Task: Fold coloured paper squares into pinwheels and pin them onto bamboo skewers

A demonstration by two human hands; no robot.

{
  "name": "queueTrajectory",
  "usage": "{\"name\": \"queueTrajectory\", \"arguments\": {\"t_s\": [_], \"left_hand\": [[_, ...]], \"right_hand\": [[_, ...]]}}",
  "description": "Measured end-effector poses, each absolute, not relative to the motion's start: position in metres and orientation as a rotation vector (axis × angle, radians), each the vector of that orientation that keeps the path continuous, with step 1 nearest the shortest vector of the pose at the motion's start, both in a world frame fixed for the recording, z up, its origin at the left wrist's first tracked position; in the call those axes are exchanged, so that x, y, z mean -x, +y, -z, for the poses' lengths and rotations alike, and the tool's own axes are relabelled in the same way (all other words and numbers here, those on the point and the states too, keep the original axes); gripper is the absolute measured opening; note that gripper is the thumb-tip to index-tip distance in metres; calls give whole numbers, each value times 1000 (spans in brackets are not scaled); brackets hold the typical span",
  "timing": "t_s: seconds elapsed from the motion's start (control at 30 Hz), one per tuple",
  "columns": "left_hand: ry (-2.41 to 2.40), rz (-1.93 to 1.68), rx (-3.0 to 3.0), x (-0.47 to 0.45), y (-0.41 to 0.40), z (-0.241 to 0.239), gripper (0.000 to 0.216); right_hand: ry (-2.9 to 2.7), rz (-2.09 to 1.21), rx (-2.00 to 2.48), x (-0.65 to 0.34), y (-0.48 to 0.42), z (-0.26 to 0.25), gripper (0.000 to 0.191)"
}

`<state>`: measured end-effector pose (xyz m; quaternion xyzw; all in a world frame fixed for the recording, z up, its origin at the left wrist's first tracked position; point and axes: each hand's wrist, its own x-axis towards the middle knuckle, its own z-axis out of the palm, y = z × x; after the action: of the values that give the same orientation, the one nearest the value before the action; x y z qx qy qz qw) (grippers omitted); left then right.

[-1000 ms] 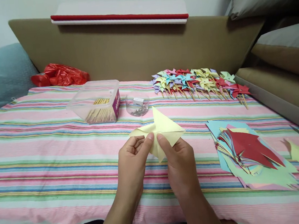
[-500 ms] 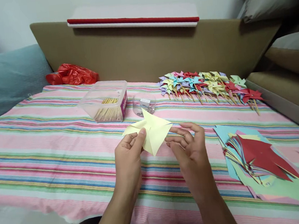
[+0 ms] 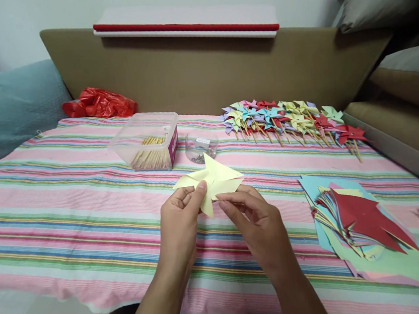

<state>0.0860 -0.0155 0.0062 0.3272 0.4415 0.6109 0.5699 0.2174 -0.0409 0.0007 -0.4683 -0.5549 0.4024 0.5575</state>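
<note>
Yellow paper [image 3: 214, 179] sits pinched in your left hand [image 3: 180, 220]; your right hand [image 3: 255, 219] folds its flap; no stick yet.

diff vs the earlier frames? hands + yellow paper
Half a second ago the right hand had let go and hung open beside the yellow paper; now it has come back left and its fingertips meet the paper's lower edge. The left hand kept its pinch throughout. Toothpick box, finished pinwheels and cut paper stack stayed put.
</note>
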Motion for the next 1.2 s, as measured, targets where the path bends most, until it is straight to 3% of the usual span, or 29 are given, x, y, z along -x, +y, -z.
{"name": "queueTrajectory", "arguments": {"t_s": [0.23,1.2], "left_hand": [[1037,-1417,-778,-87,-16,-7,24],[1118,-1347,-990,-94,-25,-9,24]], "right_hand": [[-1089,-1082,1074,-218,-38,-1,14],[-773,-1073,1097,-202,-37,4,25]]}}
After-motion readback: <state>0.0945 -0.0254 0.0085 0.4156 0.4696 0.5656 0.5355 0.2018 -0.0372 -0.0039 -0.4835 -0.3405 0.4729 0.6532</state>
